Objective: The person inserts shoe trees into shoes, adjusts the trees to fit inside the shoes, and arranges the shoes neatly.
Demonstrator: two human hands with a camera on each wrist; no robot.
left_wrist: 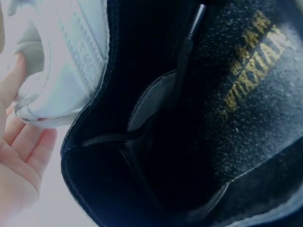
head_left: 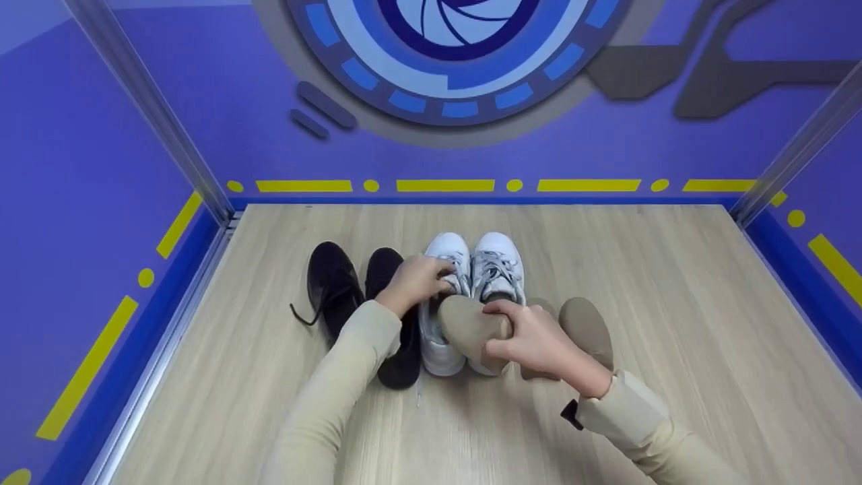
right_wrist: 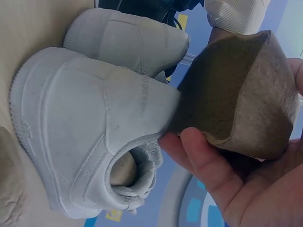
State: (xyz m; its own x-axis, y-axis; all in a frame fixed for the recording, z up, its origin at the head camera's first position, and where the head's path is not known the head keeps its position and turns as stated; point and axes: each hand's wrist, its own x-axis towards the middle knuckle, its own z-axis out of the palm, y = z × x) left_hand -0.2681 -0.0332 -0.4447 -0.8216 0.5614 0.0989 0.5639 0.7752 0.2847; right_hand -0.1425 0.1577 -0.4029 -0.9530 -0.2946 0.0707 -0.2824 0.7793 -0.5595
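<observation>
A pair of white sneakers (head_left: 498,263) stands side by side with toes pointing away. My left hand (head_left: 421,279) grips the left white sneaker (head_left: 442,353) by the tongue, its thumb in the opening in the left wrist view. My right hand (head_left: 532,337) holds a brown moulded-paper shoe insert (head_left: 468,323) above the sneakers' heels. The right wrist view shows this insert's hollow side, with the fingers (right_wrist: 206,161) along its edge. Inside the other sneaker's opening a tan insert (right_wrist: 124,169) is visible.
Black lace-up shoes (head_left: 333,283) stand left of the sneakers, one partly behind my left arm. Brown inserts (head_left: 587,330) lie on the wooden table (head_left: 673,283) to the right, one partly hidden by my right hand. Blue panels (head_left: 471,162) enclose the table's back and sides.
</observation>
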